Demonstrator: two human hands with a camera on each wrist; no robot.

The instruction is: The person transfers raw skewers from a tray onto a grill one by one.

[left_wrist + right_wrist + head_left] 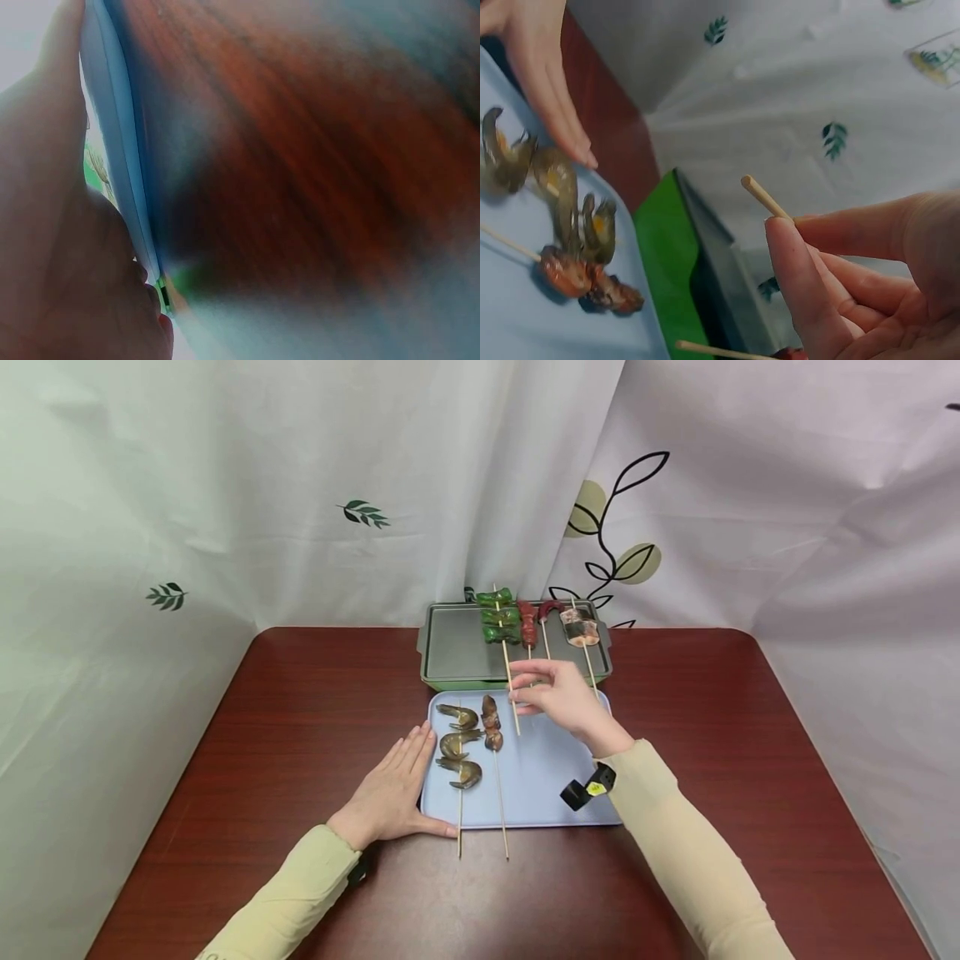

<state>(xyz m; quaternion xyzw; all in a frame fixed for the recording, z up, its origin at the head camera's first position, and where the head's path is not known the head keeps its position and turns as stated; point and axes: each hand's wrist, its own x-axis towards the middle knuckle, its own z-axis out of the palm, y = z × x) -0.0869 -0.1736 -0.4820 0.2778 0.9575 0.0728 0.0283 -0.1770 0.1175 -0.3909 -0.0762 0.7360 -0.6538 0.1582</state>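
Note:
My right hand [551, 693] pinches the stick of a green pepper skewer [500, 617] between thumb and fingers. Its green pieces overlap the grill pan [457, 643] in the head view; the stick's lower end [761, 195] pokes out past the fingertips in the right wrist view. My left hand [393, 789] rests with straight fingers along the left edge of the light blue tray [555, 777], thumb near its front corner. On that tray lie a shrimp skewer [459, 743] and a brown meat skewer [491, 722], their sticks jutting over the front edge.
On the right half of the pan lie a red meat skewer [528, 625], a dark red curled skewer [550, 608] and a fish skewer [580, 628]. The pan stands directly behind the tray on the reddish-brown table [315, 693]. A white curtain [337, 460] hangs behind.

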